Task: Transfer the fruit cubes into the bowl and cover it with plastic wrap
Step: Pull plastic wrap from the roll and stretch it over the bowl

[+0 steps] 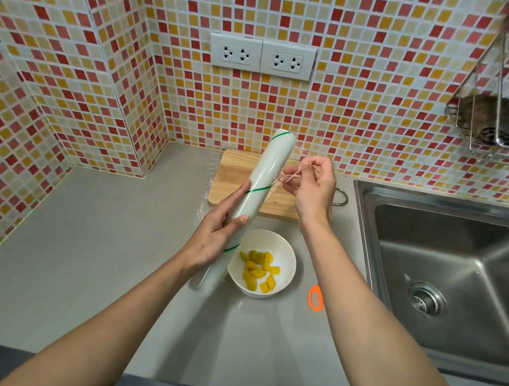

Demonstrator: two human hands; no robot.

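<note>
Here, yellow fruit cubes [259,272], white bowl [286,258]

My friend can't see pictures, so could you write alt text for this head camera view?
A left hand holds a plastic wrap roll above a white bowl of yellow fruit cubes, while the right hand pinches the film's loose edge.

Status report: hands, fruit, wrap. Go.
Left hand grips wrap roll. Right hand pinches film edge off the roll. Fruit cubes in bowl, uncovered. Nothing blocking.
</note>
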